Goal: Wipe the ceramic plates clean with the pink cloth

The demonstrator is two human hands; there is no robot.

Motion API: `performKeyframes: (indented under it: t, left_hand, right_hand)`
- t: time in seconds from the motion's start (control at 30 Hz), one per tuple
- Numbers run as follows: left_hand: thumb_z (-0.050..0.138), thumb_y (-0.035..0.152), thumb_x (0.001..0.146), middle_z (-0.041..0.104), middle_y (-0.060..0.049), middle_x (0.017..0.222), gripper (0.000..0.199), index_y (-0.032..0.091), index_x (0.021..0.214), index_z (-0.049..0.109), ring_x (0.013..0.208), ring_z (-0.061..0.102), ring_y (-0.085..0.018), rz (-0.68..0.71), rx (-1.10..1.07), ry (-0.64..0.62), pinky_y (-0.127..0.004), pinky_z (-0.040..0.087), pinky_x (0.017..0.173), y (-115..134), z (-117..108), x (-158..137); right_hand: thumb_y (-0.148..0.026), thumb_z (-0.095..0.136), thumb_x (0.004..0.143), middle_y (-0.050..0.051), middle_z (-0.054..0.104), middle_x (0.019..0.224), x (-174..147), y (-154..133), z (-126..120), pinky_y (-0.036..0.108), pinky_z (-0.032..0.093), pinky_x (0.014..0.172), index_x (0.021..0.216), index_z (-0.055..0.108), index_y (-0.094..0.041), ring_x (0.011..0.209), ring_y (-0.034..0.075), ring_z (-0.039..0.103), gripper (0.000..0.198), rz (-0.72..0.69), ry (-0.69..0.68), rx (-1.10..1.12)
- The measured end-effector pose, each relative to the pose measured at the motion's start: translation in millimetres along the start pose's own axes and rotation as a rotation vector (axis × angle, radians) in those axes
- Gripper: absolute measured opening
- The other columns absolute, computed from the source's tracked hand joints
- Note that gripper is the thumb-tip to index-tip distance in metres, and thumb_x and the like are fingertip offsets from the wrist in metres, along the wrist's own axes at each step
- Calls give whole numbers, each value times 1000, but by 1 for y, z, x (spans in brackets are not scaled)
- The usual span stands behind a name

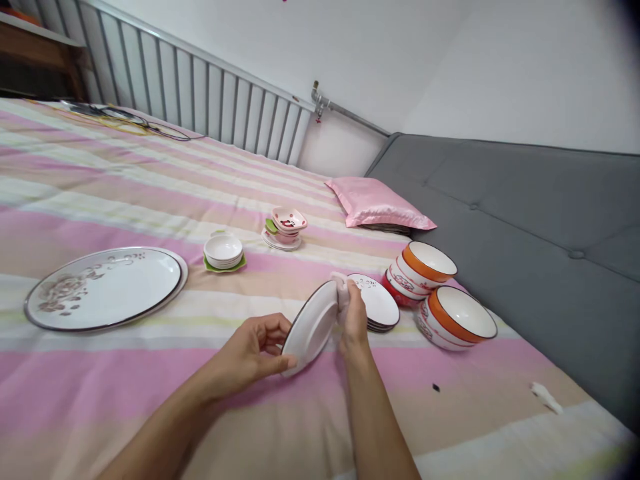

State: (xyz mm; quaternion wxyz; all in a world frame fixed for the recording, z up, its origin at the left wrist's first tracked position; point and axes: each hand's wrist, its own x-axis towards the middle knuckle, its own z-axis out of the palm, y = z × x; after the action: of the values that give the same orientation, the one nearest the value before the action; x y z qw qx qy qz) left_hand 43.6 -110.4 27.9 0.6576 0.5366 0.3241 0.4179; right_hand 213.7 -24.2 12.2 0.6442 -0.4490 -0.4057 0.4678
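Note:
A white plate (311, 327) with a dark rim is held up on edge, tilted, above the striped bedsheet. My left hand (255, 347) pinches its lower left rim between thumb and fingers. At its upper right rim, my right hand (354, 313) presses a pale pink cloth (341, 293) against the plate. Just behind that hand lies a stack of flower-patterned plates (383, 307), partly hidden by it. To the right stand stacked bowls with orange rims (424, 267) and a second orange-rimmed bowl stack (455, 323).
Large oval platters (115, 287) lie at left. Small white bowls (223, 250) sit on a green leaf-shaped dish; small pink dishes (286, 227) are stacked farther back. A pink pillow (380, 203) lies near the grey headboard (525, 220). Cables (135, 123) lie by the radiator (200, 87).

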Motion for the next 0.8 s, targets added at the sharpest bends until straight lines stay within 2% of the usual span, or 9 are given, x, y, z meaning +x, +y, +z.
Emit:
performKeyframes:
  t: [0.1, 0.17, 0.23, 0.3, 0.37, 0.47, 0.57, 0.7, 0.8]
  left_hand:
    - [72, 18, 67, 57, 3, 73, 28, 17, 76, 45, 64, 51, -8, -25, 36, -31, -20, 38, 58, 6, -6, -3]
    - [71, 18, 67, 58, 2, 75, 28, 18, 77, 45, 67, 52, -9, -40, 74, -51, -20, 39, 60, 12, -7, -5]
    - [70, 20, 68, 59, 1, 81, 28, 18, 86, 49, 73, 55, -12, -56, 102, -65, -22, 41, 62, 18, -7, -7]
    - [69, 23, 68, 61, -1, 88, 36, 18, 99, 52, 79, 57, -16, -53, 138, -38, -24, 43, 65, 23, -5, -9]
    - [69, 25, 67, 63, -3, 92, 43, 19, 107, 53, 82, 58, -19, -40, 235, 51, -25, 44, 66, 30, -2, -10]
    - [68, 25, 64, 66, -4, 96, 44, 19, 107, 59, 83, 60, -22, -22, 483, 261, -26, 44, 68, 42, 4, -12]
    - [65, 26, 64, 68, -3, 94, 36, 19, 99, 63, 84, 61, -23, -6, 698, 393, -26, 44, 69, 55, 8, -19]
    - [59, 22, 62, 67, -1, 74, 15, 18, 75, 64, 68, 59, -20, -84, 794, 322, -23, 40, 56, 62, 5, -27]
    - [52, 17, 57, 59, 1, 55, 4, 17, 53, 54, 53, 50, -14, -164, 756, 253, -20, 32, 45, 60, 1, -30]
  right_hand:
    - [-42, 55, 74, -1, 68, 79, -2, -5, 4, 25, 50, 79, 88, 65, -17, 84, 15, 64, 31, 182, 27, 190]
    - [-42, 56, 74, -1, 68, 77, -5, -8, 7, 26, 50, 79, 86, 65, -17, 83, 15, 64, 29, 201, 22, 225]
    - [-43, 53, 76, 1, 68, 81, -9, -9, 10, 27, 50, 80, 88, 64, -16, 85, 16, 64, 31, 150, 4, 209]
    - [-45, 50, 79, 3, 67, 88, -17, -11, 13, 29, 48, 82, 91, 63, -15, 89, 17, 62, 35, 11, -59, 114]
    - [-46, 45, 84, 4, 65, 93, -27, -16, 17, 31, 45, 84, 98, 62, -15, 90, 17, 59, 37, -183, -162, -83]
    - [-43, 46, 85, 6, 61, 100, -48, -29, 24, 33, 43, 83, 112, 56, -17, 92, 18, 56, 39, -420, -321, -421]
    - [-45, 52, 79, 8, 57, 104, -67, -42, 31, 37, 42, 84, 119, 51, -16, 94, 21, 52, 49, -620, -384, -600]
    - [-49, 51, 77, 9, 53, 100, -85, -50, 39, 41, 42, 83, 124, 50, -18, 92, 22, 50, 56, -823, -441, -711]
    - [-52, 51, 78, 10, 50, 105, -92, -50, 43, 42, 42, 85, 125, 51, -21, 96, 23, 50, 56, -964, -443, -762]
